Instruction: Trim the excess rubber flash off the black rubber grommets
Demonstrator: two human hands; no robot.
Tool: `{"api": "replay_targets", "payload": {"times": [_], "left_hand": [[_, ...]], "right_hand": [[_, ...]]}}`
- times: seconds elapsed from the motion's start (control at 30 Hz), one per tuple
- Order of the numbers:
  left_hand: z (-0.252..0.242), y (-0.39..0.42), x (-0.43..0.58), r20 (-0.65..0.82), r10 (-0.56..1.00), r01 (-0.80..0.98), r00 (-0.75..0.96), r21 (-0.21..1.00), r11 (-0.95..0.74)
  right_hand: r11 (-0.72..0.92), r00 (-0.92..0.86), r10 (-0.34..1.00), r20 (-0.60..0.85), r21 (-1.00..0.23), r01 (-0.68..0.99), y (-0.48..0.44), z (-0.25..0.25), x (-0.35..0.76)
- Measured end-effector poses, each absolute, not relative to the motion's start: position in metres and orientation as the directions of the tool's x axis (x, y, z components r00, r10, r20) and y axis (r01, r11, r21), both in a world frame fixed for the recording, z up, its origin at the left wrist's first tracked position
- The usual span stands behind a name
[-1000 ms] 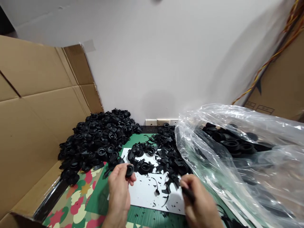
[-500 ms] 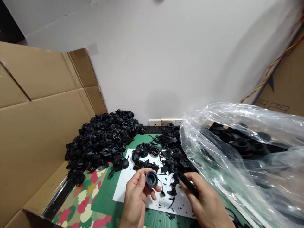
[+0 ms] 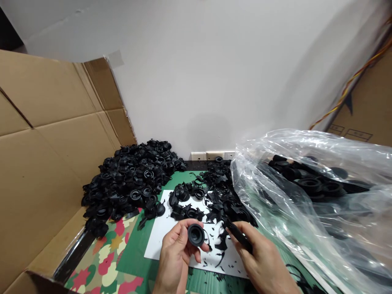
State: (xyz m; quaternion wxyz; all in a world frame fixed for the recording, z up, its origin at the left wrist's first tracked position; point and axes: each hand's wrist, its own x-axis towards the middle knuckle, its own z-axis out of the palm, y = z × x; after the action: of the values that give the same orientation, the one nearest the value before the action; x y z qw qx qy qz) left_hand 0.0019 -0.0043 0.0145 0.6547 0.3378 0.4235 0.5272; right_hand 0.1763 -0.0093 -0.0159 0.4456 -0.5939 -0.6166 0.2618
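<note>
My left hand [image 3: 176, 255] pinches a round black rubber part [image 3: 196, 234] between thumb and fingers, its open end facing me, above a white sheet [image 3: 165, 239]. My right hand [image 3: 263, 261] is closed round a slim black tool [image 3: 239, 236] whose tip points toward the part, a short gap away. Black rubber trimmings [image 3: 219, 245] lie scattered on the sheet under both hands.
A large heap of black rubber parts [image 3: 131, 179] lies at the left against a cardboard wall [image 3: 45, 155]. A clear plastic bag [image 3: 309, 212] with more black parts fills the right. A green mat [image 3: 134, 253] and a camouflage-patterned surface [image 3: 101, 269] lie beneath. Wall sockets [image 3: 211, 155] sit behind.
My left hand has lifted the black part from the small pile, moved it right and turned its opening toward me. My right hand with the tool has moved up and closer to it.
</note>
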Motion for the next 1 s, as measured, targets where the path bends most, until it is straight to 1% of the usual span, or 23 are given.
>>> {"api": "replay_targets", "payload": {"times": [0.2, 0.5, 0.6, 0.7, 0.83, 1.0], "left_hand": [[0.013, -0.003, 0.002, -0.193, 0.976, -0.431, 0.095, 0.876, 0.216], [0.010, -0.002, 0.001, -0.211, 0.970, -0.492, 0.124, 0.836, 0.244], [0.010, -0.002, 0.001, -0.217, 0.969, -0.501, 0.120, 0.829, 0.248], [0.010, -0.001, 0.000, -0.215, 0.967, -0.495, 0.135, 0.831, 0.254], [0.009, -0.002, 0.000, -0.213, 0.963, -0.483, 0.165, 0.834, 0.267], [0.008, -0.003, 0.001, -0.211, 0.965, -0.472, 0.154, 0.843, 0.259]], "right_hand": [[0.105, 0.071, 0.985, 0.156, -0.879, 0.465, -0.010, -0.010, 0.173], [0.068, 0.112, 0.986, 0.125, -0.907, 0.415, -0.012, -0.003, 0.169], [0.054, 0.103, 0.989, 0.108, -0.901, 0.430, -0.012, -0.003, 0.168], [0.035, 0.068, 0.995, 0.072, -0.897, 0.441, -0.013, -0.003, 0.168], [0.027, 0.054, 0.997, 0.052, -0.920, 0.392, -0.012, -0.003, 0.169], [0.013, 0.067, 0.997, 0.040, -0.931, 0.366, -0.011, -0.004, 0.168]]}}
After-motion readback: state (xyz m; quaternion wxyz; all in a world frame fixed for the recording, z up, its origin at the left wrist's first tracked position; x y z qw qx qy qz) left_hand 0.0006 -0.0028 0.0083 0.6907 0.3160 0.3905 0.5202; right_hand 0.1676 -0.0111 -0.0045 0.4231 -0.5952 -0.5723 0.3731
